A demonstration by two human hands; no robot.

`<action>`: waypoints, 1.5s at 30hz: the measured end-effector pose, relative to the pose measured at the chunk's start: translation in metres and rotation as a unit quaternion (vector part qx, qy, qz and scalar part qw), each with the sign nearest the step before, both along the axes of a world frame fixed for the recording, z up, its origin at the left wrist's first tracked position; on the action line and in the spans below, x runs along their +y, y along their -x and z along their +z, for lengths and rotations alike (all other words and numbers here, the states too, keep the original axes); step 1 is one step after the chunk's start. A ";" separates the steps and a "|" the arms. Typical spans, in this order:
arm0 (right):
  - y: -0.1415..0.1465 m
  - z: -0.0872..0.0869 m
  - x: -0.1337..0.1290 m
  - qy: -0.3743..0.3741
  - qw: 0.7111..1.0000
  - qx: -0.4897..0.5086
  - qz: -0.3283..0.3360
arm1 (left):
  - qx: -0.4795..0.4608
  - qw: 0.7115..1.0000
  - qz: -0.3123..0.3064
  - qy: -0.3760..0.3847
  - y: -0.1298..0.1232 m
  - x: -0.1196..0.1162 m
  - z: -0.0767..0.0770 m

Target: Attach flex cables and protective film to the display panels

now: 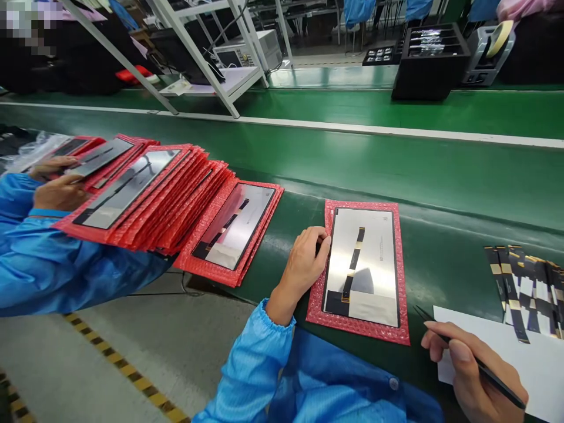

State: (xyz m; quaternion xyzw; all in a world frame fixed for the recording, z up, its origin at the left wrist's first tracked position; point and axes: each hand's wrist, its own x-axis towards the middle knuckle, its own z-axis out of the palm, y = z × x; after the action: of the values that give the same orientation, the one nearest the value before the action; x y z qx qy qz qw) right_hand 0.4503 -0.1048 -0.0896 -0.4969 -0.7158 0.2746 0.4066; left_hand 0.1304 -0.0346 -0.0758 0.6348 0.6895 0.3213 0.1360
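Your L hand [304, 258] is at the L edge of the red bubble-wrap sleeve [402, 276] in front of you, fingers curled w/ thumb close to the index; can't tell if they pinch the edge or just rest on it. The silvery panel [381, 252] lies flat on that sleeve, on the green bench [440, 264], btwn your two hands, w/ a dark flex strip [353, 261] running up its face at a slight tilt from the black corner at the lower L. Your R hand [480, 364] has its fingers closed round black tweezers [500, 385], held over the near edge of a white sheet [544, 376]; the tips look slightly parted & point at the sleeve's lower R corner, just beside it but not on it. More loose strips [531, 288] lie fanned & overlapping at far R, partly on the sheet. To your L, a short pile of sleeves [214, 273] w/ a panel on top sits next to a taller, leaning stack [176, 211]; beyond that a co-worker's hands [61, 188], blue cuffs below, grip another panel [103, 155]. Across the bench: a black box [429, 64] & a tape dispenser [487, 56] beside it
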 end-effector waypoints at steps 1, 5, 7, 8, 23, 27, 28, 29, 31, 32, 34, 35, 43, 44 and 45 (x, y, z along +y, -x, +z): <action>0.000 -0.001 -0.001 0.022 0.999 0.017 -0.021 | 0.001 1.000 0.003 0.003 0.000 0.000 0.000; 0.002 0.001 0.000 0.058 0.996 0.049 -0.050 | 0.017 1.000 0.019 0.015 0.000 0.000 -0.002; 0.004 0.003 0.001 0.051 0.997 0.045 -0.045 | 0.013 1.000 0.021 -0.001 0.000 -0.001 0.000; 0.005 0.004 0.002 0.049 0.997 0.042 -0.043 | 0.008 1.000 0.019 -0.016 0.000 -0.002 0.001; 0.009 0.011 0.009 0.036 0.999 0.013 -0.014 | -0.007 0.955 -0.289 0.063 -0.010 -0.027 0.021; 0.008 0.010 0.009 0.037 0.999 0.010 -0.012 | 0.054 0.951 -0.293 0.076 -0.010 -0.026 0.024; 0.008 0.010 0.009 0.038 0.999 0.010 -0.011 | 0.060 0.950 -0.295 0.078 -0.010 -0.026 0.024; 0.009 0.010 0.009 0.038 0.999 0.011 -0.010 | 0.061 0.950 -0.296 0.081 -0.010 -0.026 0.024; 0.009 0.011 0.009 0.035 0.999 0.014 -0.007 | 0.059 0.948 -0.300 0.084 -0.010 -0.026 0.023; 0.010 0.011 0.010 0.033 0.999 0.016 -0.005 | 0.059 0.947 -0.303 0.086 -0.010 -0.026 0.022; 0.010 0.012 0.010 0.031 0.999 0.019 0.000 | 0.063 0.946 -0.306 0.085 -0.009 -0.026 0.021; 0.010 0.012 0.010 0.031 0.999 0.020 0.002 | 0.064 0.946 -0.306 0.084 -0.009 -0.026 0.021; 0.011 0.013 0.012 0.038 0.999 0.005 -0.001 | -0.019 0.950 -0.303 0.066 -0.010 -0.027 0.021; 0.012 0.014 0.013 0.037 0.999 0.003 -0.004 | -0.038 0.953 -0.295 0.059 -0.010 -0.028 0.021; 0.013 0.015 0.013 0.037 0.999 0.004 -0.006 | -0.054 0.955 -0.287 0.050 -0.010 -0.028 0.020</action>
State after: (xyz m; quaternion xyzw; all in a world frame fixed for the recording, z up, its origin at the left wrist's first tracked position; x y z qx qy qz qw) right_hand 0.4374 -0.0914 -0.0747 -0.5144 -0.7010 0.3002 0.3921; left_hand 0.1400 -0.0625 -0.0557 0.7798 0.4853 0.2680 0.2907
